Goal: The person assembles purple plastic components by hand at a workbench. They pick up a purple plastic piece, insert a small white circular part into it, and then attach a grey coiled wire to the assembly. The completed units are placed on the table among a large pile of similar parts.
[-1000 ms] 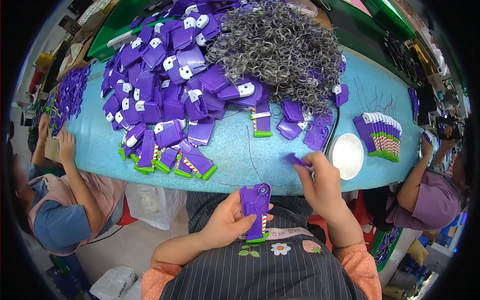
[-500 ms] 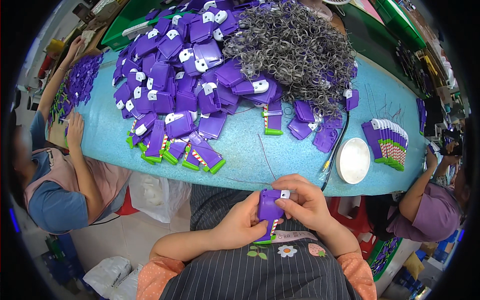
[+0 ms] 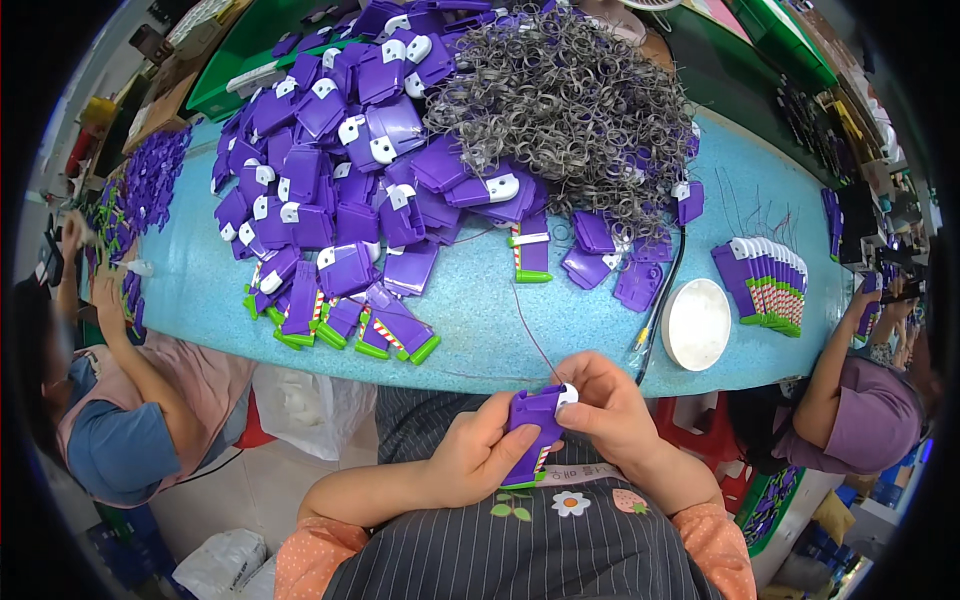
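A purple casing (image 3: 533, 425) with a green lower edge and a red-and-white striped strip is held tilted over the lap, just off the near edge of the blue surface (image 3: 480, 350). The left hand (image 3: 470, 445) has its fingers closed around the lower part, thumb laid across the front. The right hand (image 3: 600, 405) pinches the white corner piece (image 3: 567, 395) at the top, its fingers drawn in narrow. Those fingers cover much of the upper end, so I cannot tell whether the purple faces sit flush there.

A thin dark wire (image 3: 531, 335) runs from the top of the casing onto the surface. The likeliest trouble is this wire being nipped between the shells, should it lie across the rim when the thumbs press. Uneven pressure at the white corner could leave a gap along the opposite side, or strain a clip. A loosened left grip could drop the casing onto the apron (image 3: 450, 530), since nothing firm supports it from below. The wire's loose end also points towards a lone striped casing (image 3: 532, 250), and a sideways pull might snag it there.
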